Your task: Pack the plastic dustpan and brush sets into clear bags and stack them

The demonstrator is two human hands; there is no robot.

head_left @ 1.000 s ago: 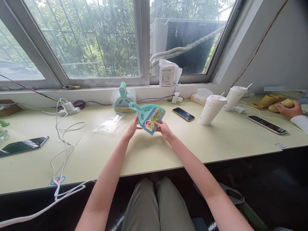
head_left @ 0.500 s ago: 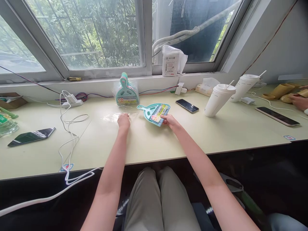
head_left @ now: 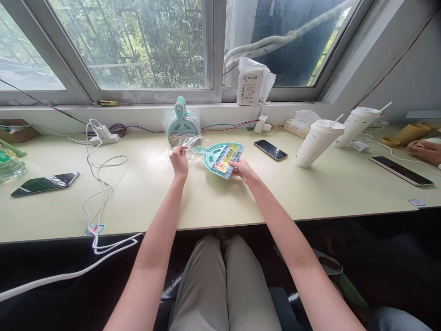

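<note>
My right hand (head_left: 242, 170) grips the wide edge of a mint-green mini dustpan (head_left: 214, 156), thumb on top by its printed card. The dustpan's handle points left, and bristles show along its wide end. My left hand (head_left: 179, 162) is closed on a clear plastic bag (head_left: 195, 155), lifted and crumpled beside the dustpan's handle. Behind the bag, a stack of similar green dustpans (head_left: 180, 123) stands upright in clear wrapping against the wall. The bag partly covers the front of that stack.
A black phone (head_left: 270, 150) and two white cups (head_left: 319, 143) stand to the right. On the left are white cables (head_left: 99, 184), a power strip (head_left: 104, 138) and a dark phone (head_left: 44, 184). Another person's hand (head_left: 425, 151) is at the far right, near another phone (head_left: 401, 170).
My left hand has lifted the clear bag off the table, moving it up and toward the dustpan's handle. The right hand keeps the dustpan nearly in place. The view has shifted slightly.
</note>
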